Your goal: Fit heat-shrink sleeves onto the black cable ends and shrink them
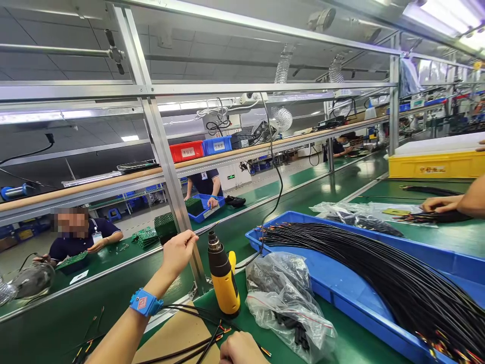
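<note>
My left hand [178,253], with a blue wrist strap [146,302], is raised with its fingertips pinched together just left of the nozzle of an upright yellow and black heat gun [224,280]. What the fingers pinch is too small to make out. My right hand [242,349] shows only in part at the bottom edge. It is closed round a bunch of thin black wires [191,349] with red and yellow ends, which loop over a cardboard sheet [174,336].
A blue tray [341,288] of long black wires lies to the right, with a crumpled plastic bag [288,303] in front of it. Another person's hand [441,203] rests on wires at far right by a yellow bin [435,164]. A metal frame post [172,187] stands behind the gun, and people work beyond it.
</note>
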Tool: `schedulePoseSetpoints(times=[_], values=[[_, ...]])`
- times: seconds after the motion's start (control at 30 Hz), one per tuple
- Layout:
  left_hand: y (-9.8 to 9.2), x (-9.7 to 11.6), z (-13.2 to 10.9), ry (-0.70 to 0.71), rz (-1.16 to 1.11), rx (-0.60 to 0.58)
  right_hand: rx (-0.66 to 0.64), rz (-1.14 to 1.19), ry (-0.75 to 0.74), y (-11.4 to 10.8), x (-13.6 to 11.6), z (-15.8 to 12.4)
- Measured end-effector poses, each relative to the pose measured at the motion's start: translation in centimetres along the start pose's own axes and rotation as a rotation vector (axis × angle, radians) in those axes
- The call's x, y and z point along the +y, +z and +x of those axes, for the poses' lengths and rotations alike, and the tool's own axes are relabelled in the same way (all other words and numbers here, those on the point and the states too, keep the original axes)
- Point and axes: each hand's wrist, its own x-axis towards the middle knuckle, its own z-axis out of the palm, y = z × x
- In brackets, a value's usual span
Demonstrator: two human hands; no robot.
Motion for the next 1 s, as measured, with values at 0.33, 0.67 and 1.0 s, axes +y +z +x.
schedulePoseSetpoints(times=[0.33,0.67,1.0], values=[[0.7,0.8,1.7,-0.036,-0.022,-0.015,-0.054,-0.042,0.02,-0.6,-0.3,0.5],[0.8,0.9,2.5,-0.062,-0.058,-0.06,-0.038,-0.068,-0.016,-0.5,-0.2,0.7],[-1.1,-2.3,1.0,-0.134,-0.203,-0.136,-0.095,-0.077,-0.003,-0.7,-0.8,0.6]])
